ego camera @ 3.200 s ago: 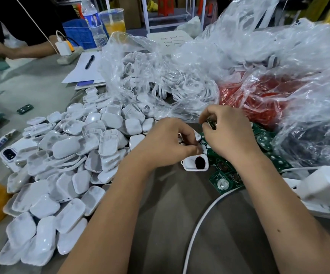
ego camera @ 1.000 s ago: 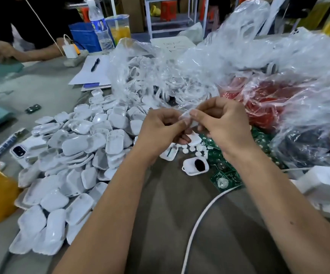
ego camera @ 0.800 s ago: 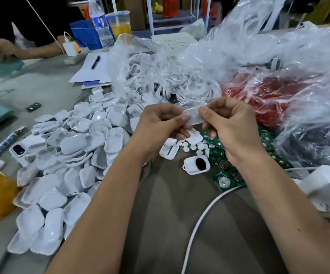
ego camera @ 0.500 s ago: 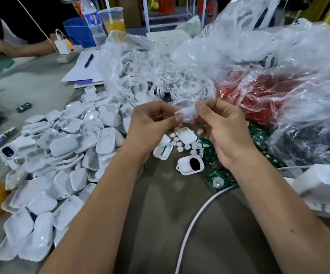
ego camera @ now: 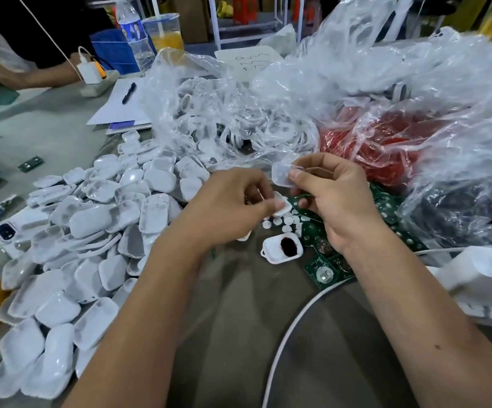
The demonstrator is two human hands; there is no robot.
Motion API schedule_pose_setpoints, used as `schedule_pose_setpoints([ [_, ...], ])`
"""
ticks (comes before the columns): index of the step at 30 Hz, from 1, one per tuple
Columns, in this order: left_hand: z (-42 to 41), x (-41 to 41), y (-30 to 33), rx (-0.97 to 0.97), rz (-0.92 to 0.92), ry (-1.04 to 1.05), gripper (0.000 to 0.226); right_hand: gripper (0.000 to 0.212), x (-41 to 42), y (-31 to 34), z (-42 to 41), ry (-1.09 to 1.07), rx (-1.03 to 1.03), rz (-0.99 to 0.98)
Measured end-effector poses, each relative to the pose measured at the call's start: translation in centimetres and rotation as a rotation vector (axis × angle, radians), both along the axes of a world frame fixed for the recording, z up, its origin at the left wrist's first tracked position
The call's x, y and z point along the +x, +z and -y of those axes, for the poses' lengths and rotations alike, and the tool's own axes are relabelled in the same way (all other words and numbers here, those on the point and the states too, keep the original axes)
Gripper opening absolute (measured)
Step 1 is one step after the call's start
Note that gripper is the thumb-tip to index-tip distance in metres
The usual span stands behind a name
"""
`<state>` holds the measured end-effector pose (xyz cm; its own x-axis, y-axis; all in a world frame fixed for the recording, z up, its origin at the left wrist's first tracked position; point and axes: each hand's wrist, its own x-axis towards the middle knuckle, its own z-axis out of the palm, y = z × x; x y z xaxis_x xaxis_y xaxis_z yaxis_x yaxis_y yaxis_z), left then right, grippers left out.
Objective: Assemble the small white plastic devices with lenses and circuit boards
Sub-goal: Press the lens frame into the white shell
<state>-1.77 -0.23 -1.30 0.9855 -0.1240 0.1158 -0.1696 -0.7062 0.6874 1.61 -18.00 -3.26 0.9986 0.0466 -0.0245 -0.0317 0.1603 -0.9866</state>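
Note:
My right hand point(ego camera: 330, 198) pinches a small white plastic shell point(ego camera: 280, 175) between thumb and forefinger, held above the table. My left hand point(ego camera: 230, 207) has dropped lower, its fingertips curled on another white shell piece point(ego camera: 281, 208) lying by several small round white lenses point(ego camera: 283, 222). A white shell with a dark blob inside point(ego camera: 283, 248) sits just below my hands. Green circuit boards point(ego camera: 324, 270) lie to the right, partly under my right hand.
A big heap of white shells point(ego camera: 91, 231) covers the table's left. Clear plastic bags point(ego camera: 268, 113) of white and red parts fill the back. A white cable point(ego camera: 286, 343) curves at front. A phone point(ego camera: 6, 231), marker, paper with pen and another person's arm lie far left.
Both hands held one shell together a moment ago. My left hand has let go and dropped to the shell piece on the table; my right hand keeps the shell raised.

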Motion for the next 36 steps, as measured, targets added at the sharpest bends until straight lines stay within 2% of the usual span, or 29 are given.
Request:
schedule_pose_setpoints([
  [3, 0.5, -0.8, 0.6, 0.180, -0.169, -0.157, 0.046, 0.017, 0.2, -0.2, -0.2, -0.039, -0.024, 0.015],
  [5, 1.0, -1.2, 0.5, 0.298, -0.196, -0.224, 0.056, 0.016, 0.2, -0.3, -0.3, -0.051, -0.044, 0.034],
  [7, 1.2, -1.2, 0.3, 0.326, -0.182, -0.237, 0.057, 0.015, 0.2, -0.3, -0.2, -0.057, -0.062, 0.044],
  [12, 0.6, -0.9, 0.2, 0.231, -0.110, -0.223, 0.039, 0.014, 0.1, -0.3, -0.1, -0.031, -0.050, 0.043],
  [18, 0.0, -0.3, -0.2, 0.027, -0.035, -0.081, 0.036, 0.010, 0.0, 0.6, 0.5, -0.046, 0.016, 0.069],
  [23, 0.1, 0.3, -1.1, -0.041, 0.080, 0.061, 0.029, 0.011, -0.2, 0.4, 0.3, -0.071, -0.098, 0.146],
  [27, 0.5, 0.6, -1.6, -0.135, 0.144, 0.183, 0.030, 0.017, -0.1, 0.0, 0.2, -0.113, -0.193, 0.210],
  [31, 0.8, 0.6, -1.9, -0.207, 0.150, 0.177, 0.030, 0.018, 0.0, -0.4, 0.1, -0.124, -0.239, 0.217],
  [36, 1.0, 0.6, -2.1, -0.219, 0.176, 0.176, 0.047, 0.017, 0.0, -0.6, -0.1, -0.114, -0.264, 0.210],
])
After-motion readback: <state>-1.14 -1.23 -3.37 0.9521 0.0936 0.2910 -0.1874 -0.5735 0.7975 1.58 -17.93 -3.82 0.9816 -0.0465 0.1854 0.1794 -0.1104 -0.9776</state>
